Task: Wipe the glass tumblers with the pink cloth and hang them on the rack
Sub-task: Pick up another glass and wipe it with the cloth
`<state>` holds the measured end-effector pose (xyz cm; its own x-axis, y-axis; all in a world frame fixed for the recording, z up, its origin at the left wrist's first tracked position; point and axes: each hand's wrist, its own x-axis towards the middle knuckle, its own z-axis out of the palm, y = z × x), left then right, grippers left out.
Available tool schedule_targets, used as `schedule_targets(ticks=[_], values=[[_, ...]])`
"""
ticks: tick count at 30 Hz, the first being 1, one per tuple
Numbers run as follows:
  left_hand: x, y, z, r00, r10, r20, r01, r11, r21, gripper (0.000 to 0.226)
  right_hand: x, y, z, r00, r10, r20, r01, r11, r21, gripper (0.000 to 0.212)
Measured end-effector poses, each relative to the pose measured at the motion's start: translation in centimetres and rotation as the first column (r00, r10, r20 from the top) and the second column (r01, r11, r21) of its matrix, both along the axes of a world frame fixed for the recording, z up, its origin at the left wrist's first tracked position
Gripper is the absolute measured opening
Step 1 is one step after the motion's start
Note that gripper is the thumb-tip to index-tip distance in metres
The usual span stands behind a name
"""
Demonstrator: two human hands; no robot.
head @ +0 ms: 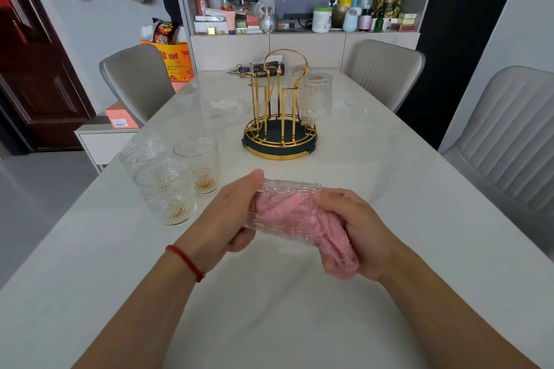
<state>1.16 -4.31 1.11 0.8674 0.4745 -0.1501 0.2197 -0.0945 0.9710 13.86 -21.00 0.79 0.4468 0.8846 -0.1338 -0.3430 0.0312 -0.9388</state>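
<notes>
The left hand (230, 213) curls round the base end of a glass tumbler (284, 213) held sideways above the counter (269, 308). The right hand (353, 237) grips the pink cloth (302, 219), which is stuffed into the tumbler's mouth and spills out under the palm.

Just left of the left hand stand three upright tumblers (168, 177) in a tight cluster, close to the counter's left edge; two show an amber tint at the base. Straight ahead of both hands sits the gold rack (280, 117) on its dark round tray, with one hung tumbler (314, 99) upside down on its right side and what looks like another behind it. The pegs on the rack's left side are bare.

Beyond the rack lie keys and a dark box (266, 69). Between the hands and the rack the counter is bare, as is the stretch right of the right hand. Grey chairs (509, 141) flank the counter's right edge, one more the left.
</notes>
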Motion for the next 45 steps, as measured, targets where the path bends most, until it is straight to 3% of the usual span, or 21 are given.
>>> schedule_targets(ticks=[3, 6, 8, 12, 15, 19, 22, 24, 26, 29, 31, 33, 37, 41, 43, 45], values=[[0.0, 0.7, -0.7, 0.978, -0.027, 0.209, 0.039, 0.998, -0.053, 0.029, -0.2, 0.0, 0.1, 0.999, 0.026, -0.029, -0.025, 0.999, 0.020, 0.030], [-0.4, 1.2, -0.5, 0.927, -0.122, 0.354, 0.139, 0.990, -0.024, 0.041, 0.0, -0.1, 0.5, 0.990, -0.019, -0.142, 0.024, 0.999, 0.030, 0.031], [-0.6, 1.3, -0.5, 0.933, -0.161, 0.323, 0.183, 0.982, -0.039, 0.046, 0.2, -0.3, 0.6, 0.992, -0.048, -0.113, 0.050, 0.999, 0.019, 0.038], [-0.5, 0.8, -0.1, 0.987, -0.095, 0.127, 0.099, 0.995, -0.025, 0.043, -0.2, -0.2, 0.8, 0.999, -0.029, -0.025, 0.030, 0.999, 0.013, 0.040], [-0.5, 1.2, -0.5, 0.970, -0.094, 0.225, 0.127, 0.982, -0.139, 0.037, -0.3, -0.2, 0.8, 0.998, -0.020, -0.059, 0.021, 1.000, 0.019, 0.035], [-1.5, 2.3, -0.7, 0.892, -0.205, 0.403, 0.258, 0.963, -0.080, 0.050, -0.2, -0.4, 1.4, 0.980, -0.061, -0.191, 0.065, 0.998, 0.015, 0.034], [-1.5, 1.8, -0.3, 0.912, -0.203, 0.356, 0.262, 0.957, -0.125, 0.051, -0.3, -0.4, 1.4, 0.993, -0.048, -0.104, 0.050, 0.999, 0.017, 0.035], [-1.0, 1.2, -0.2, 0.952, -0.130, 0.277, 0.170, 0.977, -0.129, 0.043, -0.3, -0.2, 1.2, 0.997, -0.031, -0.072, 0.033, 0.999, 0.023, 0.033], [-0.7, 1.1, -0.5, 0.954, -0.076, 0.291, 0.120, 0.983, -0.136, 0.044, -0.2, -0.1, 0.9, 0.996, -0.035, -0.084, 0.037, 0.999, 0.013, 0.033], [-1.1, 1.8, -1.0, 0.900, -0.169, 0.402, 0.185, 0.983, -0.002, 0.065, -0.2, -0.1, 0.8, 0.981, -0.046, -0.190, 0.047, 0.999, -0.001, 0.034], [-1.4, 2.1, -1.1, 0.892, -0.211, 0.400, 0.193, 0.978, 0.085, 0.073, -0.3, -0.2, 1.0, 0.953, -0.076, -0.292, 0.079, 0.997, -0.003, 0.030], [-1.4, 2.3, -0.8, 0.919, -0.208, 0.335, 0.207, 0.978, 0.041, 0.069, -0.2, -0.3, 1.2, 0.945, -0.096, -0.312, 0.099, 0.995, -0.005, 0.028], [-1.4, 2.4, -0.4, 0.963, -0.218, 0.161, 0.210, 0.975, 0.066, 0.063, 0.1, -0.1, 0.8, 0.977, -0.067, -0.204, 0.062, 0.998, -0.033, 0.035], [-1.7, 2.8, -0.8, 0.952, -0.254, 0.174, 0.270, 0.960, -0.079, 0.067, 0.1, -0.1, 0.7, 0.984, -0.058, -0.168, 0.054, 0.998, -0.031, 0.036], [-1.7, 2.4, -0.5, 0.959, -0.200, 0.200, 0.236, 0.955, -0.180, 0.049, 0.1, -0.2, 0.7, 0.984, -0.063, -0.169, 0.058, 0.998, -0.031, 0.038], [-1.5, 2.0, -0.4, 0.961, -0.146, 0.236, 0.190, 0.966, -0.175, 0.037, 0.1, -0.3, 0.9, 0.986, -0.053, -0.157, 0.050, 0.998, -0.025, 0.038]])
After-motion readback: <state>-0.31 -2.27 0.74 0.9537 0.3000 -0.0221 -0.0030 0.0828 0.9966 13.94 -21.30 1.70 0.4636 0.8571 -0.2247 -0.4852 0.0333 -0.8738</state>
